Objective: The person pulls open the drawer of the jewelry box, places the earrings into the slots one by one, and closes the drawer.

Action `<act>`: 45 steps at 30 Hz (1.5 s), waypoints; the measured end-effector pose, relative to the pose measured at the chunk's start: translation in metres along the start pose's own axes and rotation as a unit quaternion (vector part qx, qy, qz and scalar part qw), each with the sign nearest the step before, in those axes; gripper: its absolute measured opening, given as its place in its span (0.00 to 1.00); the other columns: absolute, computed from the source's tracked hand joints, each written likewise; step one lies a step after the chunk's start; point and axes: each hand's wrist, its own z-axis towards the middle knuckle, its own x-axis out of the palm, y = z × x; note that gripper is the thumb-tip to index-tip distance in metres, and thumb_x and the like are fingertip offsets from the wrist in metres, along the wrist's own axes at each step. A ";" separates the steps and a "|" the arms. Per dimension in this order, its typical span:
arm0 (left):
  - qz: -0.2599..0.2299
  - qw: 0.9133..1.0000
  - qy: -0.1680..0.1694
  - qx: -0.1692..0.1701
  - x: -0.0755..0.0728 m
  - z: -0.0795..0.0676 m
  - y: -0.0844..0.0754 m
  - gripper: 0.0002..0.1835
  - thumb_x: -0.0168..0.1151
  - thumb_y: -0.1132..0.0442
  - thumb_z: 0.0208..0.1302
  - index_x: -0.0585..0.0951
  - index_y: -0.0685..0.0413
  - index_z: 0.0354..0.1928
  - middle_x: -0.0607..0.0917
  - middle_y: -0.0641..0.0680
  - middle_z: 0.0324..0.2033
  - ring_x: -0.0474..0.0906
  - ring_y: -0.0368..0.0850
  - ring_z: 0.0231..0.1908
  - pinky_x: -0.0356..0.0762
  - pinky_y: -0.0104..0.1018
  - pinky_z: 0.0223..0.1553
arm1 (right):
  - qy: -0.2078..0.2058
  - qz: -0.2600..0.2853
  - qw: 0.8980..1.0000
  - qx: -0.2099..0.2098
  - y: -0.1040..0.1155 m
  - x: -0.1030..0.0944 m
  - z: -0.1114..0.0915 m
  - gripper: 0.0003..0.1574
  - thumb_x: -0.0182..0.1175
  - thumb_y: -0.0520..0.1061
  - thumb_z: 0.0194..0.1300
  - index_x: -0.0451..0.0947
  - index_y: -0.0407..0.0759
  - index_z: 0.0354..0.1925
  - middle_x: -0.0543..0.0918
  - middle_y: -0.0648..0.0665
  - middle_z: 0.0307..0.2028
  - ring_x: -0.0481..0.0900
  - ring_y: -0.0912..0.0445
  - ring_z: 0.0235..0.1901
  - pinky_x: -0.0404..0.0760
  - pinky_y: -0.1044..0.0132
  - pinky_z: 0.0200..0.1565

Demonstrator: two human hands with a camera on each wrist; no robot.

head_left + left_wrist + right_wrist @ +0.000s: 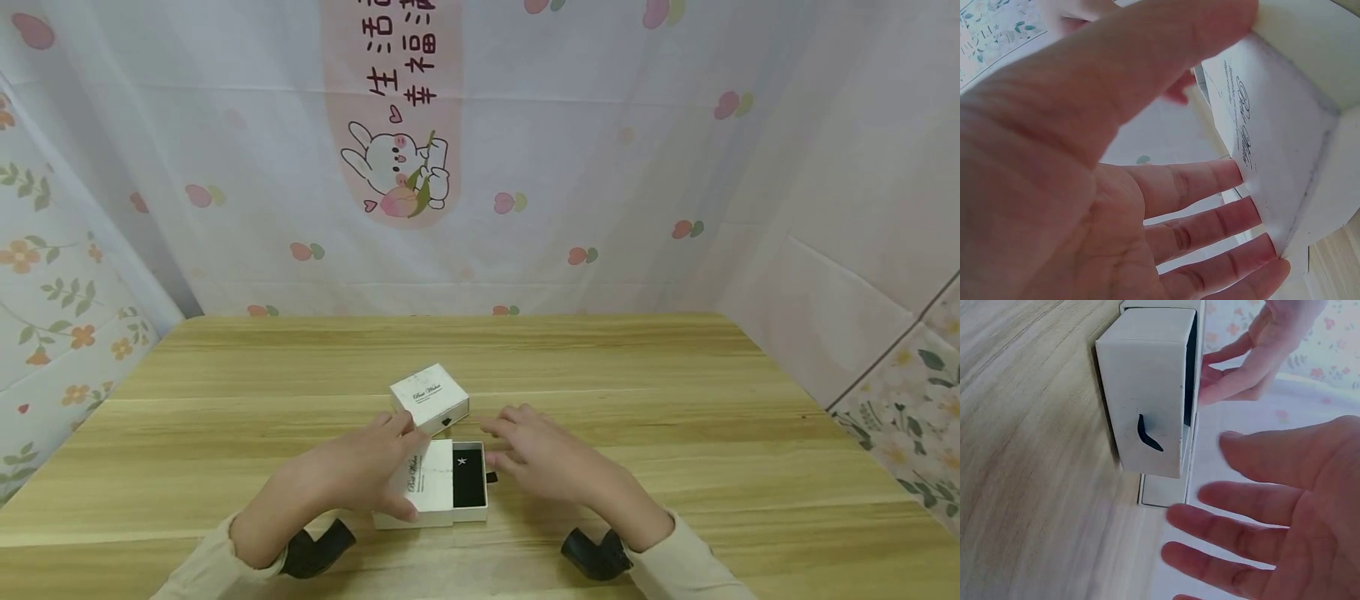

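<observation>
A white cardboard drawer box (pixel 437 492) with "Best Wishes" lettering lies on the table, its inner drawer (pixel 471 513) partly pulled out to the right. Black lining (pixel 469 487) fills the visible part of the drawer, and a small silver star-shaped piece (pixel 462 461) sits on it. My left hand (pixel 360 467) holds the sleeve, thumb at the near side and fingertips across at the far part, as the left wrist view (pixel 1104 206) also shows. Just right of the drawer, my right hand (pixel 543 454) has its fingers spread, apart from the black pull tab (pixel 1147 434).
A second white box (pixel 429 396), closed and similarly lettered, stands right behind the first one. Both wrists carry black camera mounts (pixel 318 550). The wooden table (pixel 637 375) reaches back to a patterned cloth (pixel 570 167), with more cloth at both sides.
</observation>
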 end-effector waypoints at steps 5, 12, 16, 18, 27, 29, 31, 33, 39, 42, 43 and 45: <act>-0.013 1.000 0.001 -0.005 -0.001 0.000 -0.001 0.38 0.75 0.50 0.40 0.72 0.58 0.54 0.70 0.52 0.43 0.62 0.45 0.41 0.70 0.37 0.38 | 0.006 -0.031 0.999 -0.014 0.002 -0.001 -0.001 0.15 0.58 0.46 0.64 0.80 0.41 0.46 0.81 0.49 0.37 0.75 0.58 0.37 0.73 0.54 0.49; -0.013 1.000 -0.002 0.001 -0.001 0.000 -0.001 0.37 0.75 0.50 0.40 0.72 0.58 0.53 0.70 0.51 0.41 0.62 0.45 0.40 0.69 0.36 0.37 | 0.020 -0.051 0.998 -0.015 0.001 0.007 0.001 0.05 0.60 0.43 0.60 0.82 0.44 0.35 0.83 0.52 0.33 0.76 0.61 0.34 0.73 0.55 0.47; -0.017 1.000 0.000 0.001 0.000 -0.001 -0.001 0.37 0.75 0.50 0.40 0.72 0.58 0.53 0.70 0.51 0.41 0.62 0.45 0.40 0.69 0.35 0.36 | 0.029 -0.055 0.998 -0.011 0.001 0.012 0.001 0.04 0.60 0.43 0.60 0.78 0.47 0.28 0.77 0.56 0.26 0.69 0.64 0.28 0.71 0.60 0.41; -0.020 1.000 0.001 0.001 0.000 -0.001 -0.001 0.37 0.75 0.50 0.40 0.72 0.58 0.53 0.70 0.51 0.41 0.62 0.44 0.40 0.69 0.35 0.36 | 0.027 -0.055 0.998 -0.012 0.002 0.014 0.001 0.07 0.60 0.43 0.60 0.75 0.48 0.25 0.73 0.57 0.23 0.66 0.63 0.26 0.68 0.63 0.38; -0.017 1.000 -0.002 0.001 0.000 -0.001 0.000 0.38 0.75 0.50 0.40 0.72 0.58 0.54 0.70 0.51 0.42 0.62 0.45 0.40 0.70 0.36 0.37 | 0.019 -0.047 0.999 -0.016 0.002 0.018 0.002 0.14 0.58 0.42 0.59 0.66 0.50 0.21 0.66 0.57 0.19 0.63 0.63 0.23 0.62 0.66 0.34; -0.011 1.000 -0.003 0.004 -0.001 -0.001 0.000 0.38 0.75 0.49 0.40 0.72 0.58 0.54 0.70 0.51 0.41 0.62 0.45 0.40 0.70 0.37 0.38 | 0.020 -0.046 0.999 -0.014 0.002 0.019 0.002 0.14 0.58 0.42 0.59 0.66 0.50 0.21 0.66 0.57 0.19 0.63 0.62 0.23 0.62 0.66 0.33; -0.006 1.000 -0.003 0.006 -0.001 -0.001 0.000 0.38 0.75 0.49 0.40 0.72 0.58 0.53 0.70 0.51 0.41 0.62 0.45 0.40 0.70 0.37 0.38 | 0.021 -0.043 0.999 -0.012 0.002 0.019 0.002 0.14 0.58 0.42 0.59 0.66 0.50 0.21 0.67 0.57 0.19 0.64 0.62 0.23 0.62 0.66 0.33; -0.004 1.000 -0.001 0.005 -0.001 -0.001 0.000 0.38 0.75 0.49 0.41 0.72 0.58 0.54 0.69 0.51 0.41 0.62 0.46 0.41 0.70 0.38 0.39 | 0.022 -0.042 0.999 -0.010 0.003 0.019 0.002 0.14 0.58 0.42 0.59 0.66 0.50 0.21 0.66 0.57 0.19 0.63 0.62 0.23 0.61 0.66 0.33; -0.005 1.000 0.001 -0.002 -0.001 -0.002 -0.001 0.38 0.74 0.49 0.41 0.72 0.58 0.55 0.70 0.51 0.42 0.62 0.46 0.41 0.70 0.37 0.39 | 0.023 -0.049 0.999 -0.005 0.002 0.020 0.003 0.14 0.57 0.43 0.60 0.65 0.50 0.21 0.65 0.57 0.19 0.63 0.62 0.23 0.61 0.67 0.34; -0.006 1.000 0.003 -0.005 -0.001 -0.001 -0.001 0.39 0.75 0.49 0.41 0.72 0.58 0.55 0.70 0.51 0.42 0.62 0.45 0.41 0.70 0.37 0.38 | 0.020 -0.055 0.998 -0.005 0.002 0.021 0.003 0.13 0.57 0.44 0.60 0.66 0.50 0.22 0.66 0.57 0.20 0.63 0.62 0.23 0.62 0.66 0.34; -0.006 1.000 0.003 -0.005 -0.001 -0.001 -0.001 0.39 0.75 0.49 0.41 0.72 0.58 0.55 0.70 0.51 0.42 0.62 0.45 0.41 0.70 0.37 0.38 | 0.019 -0.056 0.998 -0.005 0.002 0.021 0.003 0.12 0.57 0.44 0.60 0.66 0.50 0.22 0.66 0.57 0.20 0.63 0.62 0.23 0.62 0.66 0.34; -0.007 1.000 0.003 -0.006 -0.001 -0.001 -0.001 0.39 0.75 0.49 0.41 0.72 0.58 0.55 0.70 0.51 0.42 0.62 0.45 0.41 0.70 0.37 0.38 | 0.018 -0.057 0.998 -0.005 0.002 0.021 0.003 0.12 0.57 0.44 0.60 0.67 0.50 0.22 0.67 0.57 0.20 0.64 0.62 0.23 0.63 0.66 0.34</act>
